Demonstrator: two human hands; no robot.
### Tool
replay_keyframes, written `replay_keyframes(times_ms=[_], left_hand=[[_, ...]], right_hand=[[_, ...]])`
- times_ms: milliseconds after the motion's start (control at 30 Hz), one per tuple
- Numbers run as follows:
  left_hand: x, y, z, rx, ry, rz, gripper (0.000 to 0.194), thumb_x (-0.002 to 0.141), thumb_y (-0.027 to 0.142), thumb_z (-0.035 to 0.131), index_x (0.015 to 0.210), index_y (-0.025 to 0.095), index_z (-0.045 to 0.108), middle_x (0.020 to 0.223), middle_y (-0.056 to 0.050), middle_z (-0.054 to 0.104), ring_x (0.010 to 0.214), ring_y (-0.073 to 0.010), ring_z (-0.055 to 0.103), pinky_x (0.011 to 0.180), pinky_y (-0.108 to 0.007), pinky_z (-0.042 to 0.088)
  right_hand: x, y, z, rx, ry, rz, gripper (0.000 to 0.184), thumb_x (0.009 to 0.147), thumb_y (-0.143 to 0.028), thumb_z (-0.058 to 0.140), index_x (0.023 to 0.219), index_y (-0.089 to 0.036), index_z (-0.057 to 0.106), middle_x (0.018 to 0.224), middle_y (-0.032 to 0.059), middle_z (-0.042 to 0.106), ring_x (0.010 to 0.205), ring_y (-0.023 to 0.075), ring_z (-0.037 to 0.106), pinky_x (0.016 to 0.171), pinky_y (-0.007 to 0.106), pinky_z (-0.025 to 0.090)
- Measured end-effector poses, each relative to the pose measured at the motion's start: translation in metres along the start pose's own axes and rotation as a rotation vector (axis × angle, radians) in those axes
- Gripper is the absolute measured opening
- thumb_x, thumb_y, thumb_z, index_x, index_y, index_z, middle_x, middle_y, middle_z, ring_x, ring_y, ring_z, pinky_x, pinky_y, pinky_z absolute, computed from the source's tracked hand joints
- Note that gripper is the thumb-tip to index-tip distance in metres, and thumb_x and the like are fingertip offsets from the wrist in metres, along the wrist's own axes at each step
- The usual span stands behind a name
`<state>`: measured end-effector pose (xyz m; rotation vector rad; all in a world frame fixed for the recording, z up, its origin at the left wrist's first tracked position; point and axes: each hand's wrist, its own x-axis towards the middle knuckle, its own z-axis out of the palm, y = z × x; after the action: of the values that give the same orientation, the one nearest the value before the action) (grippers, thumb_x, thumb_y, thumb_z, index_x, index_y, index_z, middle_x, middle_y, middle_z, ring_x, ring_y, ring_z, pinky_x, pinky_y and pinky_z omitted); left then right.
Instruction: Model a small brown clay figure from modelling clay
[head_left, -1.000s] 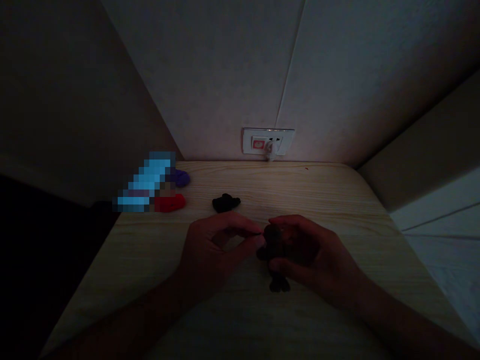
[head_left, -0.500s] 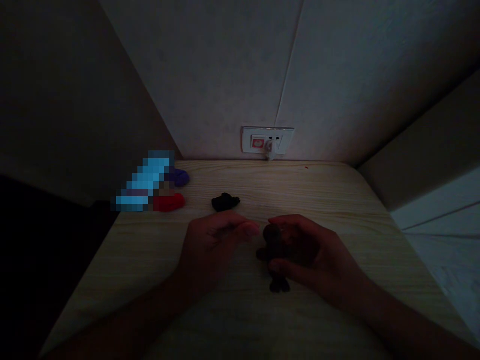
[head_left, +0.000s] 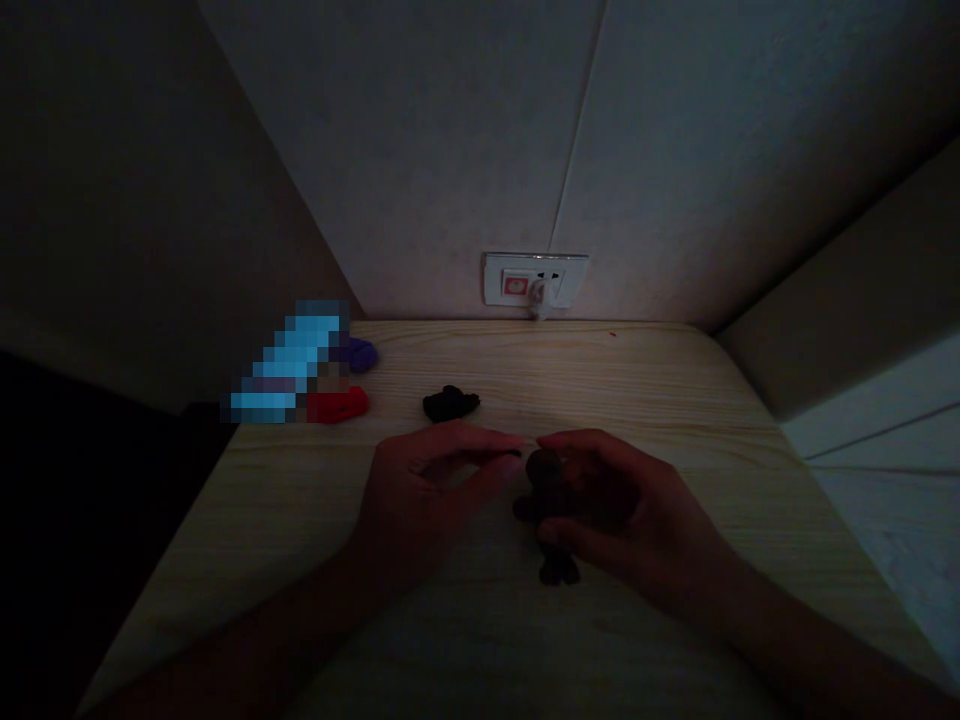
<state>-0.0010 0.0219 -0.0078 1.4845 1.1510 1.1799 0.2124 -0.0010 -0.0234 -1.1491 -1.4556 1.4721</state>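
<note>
A small dark figure (head_left: 551, 492), seemingly of modelling clay, has a round head, a stubby arm and two short legs. My right hand (head_left: 637, 510) closes around its right side, thumb across the body and fingers behind the head. Just left of the head, my left hand (head_left: 435, 485) pinches a tiny dark bit (head_left: 516, 454) between thumb and forefinger; a small gap separates it from the figure. Beyond my left hand lies a black clay lump (head_left: 450, 403). The dim light hides the figure's finer detail.
A red lump (head_left: 341, 404) and a purple lump (head_left: 361, 355) lie at the table's far left, beside a bright pixelated rectangle (head_left: 289, 365). The wooden table (head_left: 600, 380) meets the wall, where a socket (head_left: 536, 282) holds a plug. A pale panel rises on the right.
My left thumb and forefinger have shifted, and the tiny dark bit now shows between their tips. My right hand and the figure have stayed in place.
</note>
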Motion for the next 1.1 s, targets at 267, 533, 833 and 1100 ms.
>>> replay_keyframes(times_ms=[267, 533, 833, 1100], left_hand=[[-0.0013, -0.0018, -0.0015, 0.032, 0.005, -0.027, 0.017, 0.083, 0.012, 0.079, 0.087, 0.028, 0.084, 0.079, 0.006, 0.084, 0.073, -0.0113, 0.079, 0.071, -0.017, 0.063], [-0.0018, -0.005, -0.0011, 0.076, -0.039, 0.019, 0.013, 0.084, 0.013, 0.077, 0.085, 0.025, 0.08, 0.079, 0.008, 0.082, 0.074, -0.0085, 0.077, 0.072, -0.014, 0.06], [-0.0009, -0.0049, 0.0004, 0.091, -0.04, 0.032, 0.01, 0.085, 0.014, 0.076, 0.081, 0.023, 0.077, 0.075, 0.007, 0.08, 0.07, -0.008, 0.074, 0.069, -0.014, 0.059], [-0.0009, -0.0043, 0.001, 0.084, -0.034, 0.028, 0.011, 0.085, 0.013, 0.075, 0.082, 0.023, 0.077, 0.075, 0.007, 0.08, 0.071, -0.0095, 0.075, 0.07, -0.016, 0.06]], right_hand=[[-0.002, 0.0003, -0.0016, 0.032, -0.023, -0.009, 0.053, 0.08, -0.023, 0.088, 0.127, -0.033, 0.065, 0.105, 0.0004, 0.079, 0.096, 0.0193, 0.079, 0.086, 0.032, 0.065], [0.0, 0.0015, -0.0023, 0.045, 0.004, -0.082, 0.06, 0.081, -0.021, 0.088, 0.132, -0.04, 0.064, 0.109, -0.0014, 0.079, 0.095, 0.0181, 0.077, 0.083, 0.03, 0.065], [-0.0023, -0.0006, -0.0009, 0.062, -0.017, -0.035, 0.049, 0.081, -0.025, 0.089, 0.122, -0.034, 0.066, 0.104, 0.0023, 0.077, 0.09, 0.0209, 0.076, 0.073, 0.033, 0.064], [-0.0022, -0.0007, -0.001, 0.054, -0.022, -0.049, 0.047, 0.081, -0.023, 0.088, 0.121, -0.033, 0.065, 0.109, 0.0025, 0.074, 0.088, 0.019, 0.074, 0.073, 0.032, 0.063]])
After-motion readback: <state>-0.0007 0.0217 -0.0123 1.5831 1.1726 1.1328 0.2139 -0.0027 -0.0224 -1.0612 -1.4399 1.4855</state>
